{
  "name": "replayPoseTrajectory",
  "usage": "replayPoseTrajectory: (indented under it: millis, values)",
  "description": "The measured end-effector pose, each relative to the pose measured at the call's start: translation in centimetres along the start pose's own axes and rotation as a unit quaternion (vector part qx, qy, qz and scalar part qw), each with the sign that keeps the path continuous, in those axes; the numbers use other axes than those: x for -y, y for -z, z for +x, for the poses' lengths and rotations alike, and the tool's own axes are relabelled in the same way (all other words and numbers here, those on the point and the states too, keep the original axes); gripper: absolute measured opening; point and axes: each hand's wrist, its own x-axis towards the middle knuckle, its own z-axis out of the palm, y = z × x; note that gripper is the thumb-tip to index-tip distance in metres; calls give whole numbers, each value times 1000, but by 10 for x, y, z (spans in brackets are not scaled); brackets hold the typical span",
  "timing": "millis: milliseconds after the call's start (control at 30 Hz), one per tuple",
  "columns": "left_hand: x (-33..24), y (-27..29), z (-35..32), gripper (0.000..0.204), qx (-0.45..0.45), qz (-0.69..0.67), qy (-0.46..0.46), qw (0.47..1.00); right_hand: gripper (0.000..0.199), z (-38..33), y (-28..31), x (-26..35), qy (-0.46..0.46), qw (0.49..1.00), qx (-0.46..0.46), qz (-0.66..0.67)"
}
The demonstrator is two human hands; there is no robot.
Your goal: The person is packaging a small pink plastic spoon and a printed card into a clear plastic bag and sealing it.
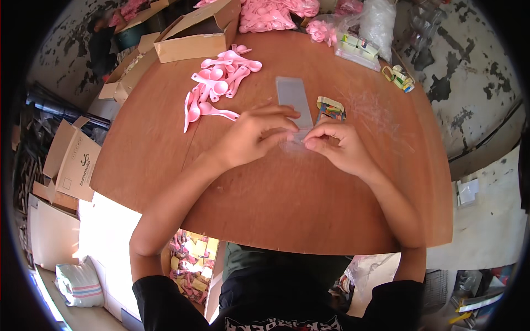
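Both of my hands meet near the middle of the wooden table, at the near end of a stack of flat clear plastic bags (291, 92). My left hand (256, 135) is closed, its fingertips on a thin piece of clear plastic, probably a bag (291, 148). My right hand (343, 148) pinches the same plastic from the other side, thumb against forefinger. A small bundle of printed cards (331, 109) lies just beyond my right hand. Several pink plastic spoons (212, 85) are heaped beyond my left hand.
Clear plastic strips (381, 116) are strewn over the table's (265, 209) right side. At the far edge stand an open cardboard box (193, 47), bags of pink spoons (268, 14) and a clear bag (378, 22). Below the near edge, a box holds packed pieces (193, 265). A person (102, 44) is at far left.
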Motion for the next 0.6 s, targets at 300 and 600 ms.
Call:
replayPoseTrajectory:
  millis: [300, 600]
  values:
    - [6, -7, 0, 10, -84, -320, 277, 902, 25, -6, 34, -56, -33, 953, -61, -295]
    - [4, -8, -5, 14, -127, -425, 277, 852, 25, -4, 35, -56, -84, 951, -37, -296]
